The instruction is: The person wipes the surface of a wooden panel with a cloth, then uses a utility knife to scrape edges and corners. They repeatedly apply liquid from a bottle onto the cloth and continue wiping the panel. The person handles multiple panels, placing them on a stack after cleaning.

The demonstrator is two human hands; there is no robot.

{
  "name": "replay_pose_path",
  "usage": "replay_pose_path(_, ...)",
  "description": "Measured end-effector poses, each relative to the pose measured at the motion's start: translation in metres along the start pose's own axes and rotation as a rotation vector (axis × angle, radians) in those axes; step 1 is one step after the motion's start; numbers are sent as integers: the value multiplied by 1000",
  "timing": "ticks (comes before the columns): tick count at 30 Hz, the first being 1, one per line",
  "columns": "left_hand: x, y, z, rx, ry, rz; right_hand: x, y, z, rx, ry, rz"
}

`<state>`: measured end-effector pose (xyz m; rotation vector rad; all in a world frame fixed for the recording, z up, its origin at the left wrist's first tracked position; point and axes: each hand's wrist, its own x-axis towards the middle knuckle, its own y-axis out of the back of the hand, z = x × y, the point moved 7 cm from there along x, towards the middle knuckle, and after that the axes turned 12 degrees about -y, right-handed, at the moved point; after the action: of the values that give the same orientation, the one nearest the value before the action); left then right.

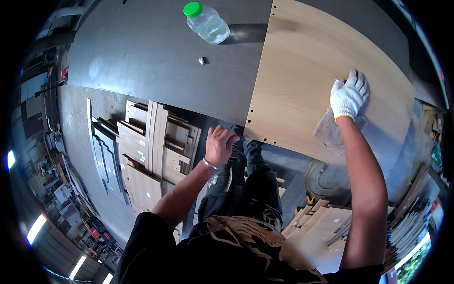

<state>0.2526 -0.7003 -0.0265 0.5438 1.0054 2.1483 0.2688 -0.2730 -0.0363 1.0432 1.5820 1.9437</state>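
Observation:
My right hand [350, 96], in a white knitted glove with a yellow cuff edge, lies flat with its fingers stretched out on a light wood-coloured panel [298, 71]. A greyish-beige cloth [329, 133] sits under its palm and wrist, spread toward the panel's near edge. Small dark holes run along the panel's left side. My left hand [221, 146] is bare, with a silver bracelet at the wrist. Its fingers are curled in, and no object shows in them. It hangs in front of the table's near edge, left of the panel's near corner, touching neither.
A clear bottle [208, 26] with a green cap and a small whitish scrap [202, 61] are on the dark tabletop [156, 52]. Stacked boards [142, 180] lie on the floor at left, more boards [321, 222] at lower right. A coiled hose [314, 180] lies beneath the table.

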Motion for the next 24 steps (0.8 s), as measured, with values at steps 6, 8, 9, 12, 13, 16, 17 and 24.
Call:
replay_pose_path(6, 17, -12, -8, 6, -35, -40, 0, -2, -3, 5, -16, -11)
replay_pose_path(8, -9, -19, 3, 13, -102, -163, -1, -1, -1, 14, -14, -9)
replay_pose_path(9, -25, -22, 4, -89, -58, -157, -1, -1, -1, 22, -14, -9)
replay_pose_path(12, -42, -18, -7, -173, 228, -2, 0, -1, 1, -2, -25, -12)
replay_pose_path(13, -48, -24, -17, -368, 441, 47, 0, -2, 1, -6, -31, -18)
replay_pose_path(16, -26, -24, -12, -529, 499, 304, 1, -2, 1, -6, -35, -24)
replay_pose_path(17, -17, -24, -12, -468, 433, 298, 0, -2, 0, 3, -34, -19)
replay_pose_path(24, -29, -18, 4, -177, 30, 172, 1, -3, 0, 4, -21, 8)
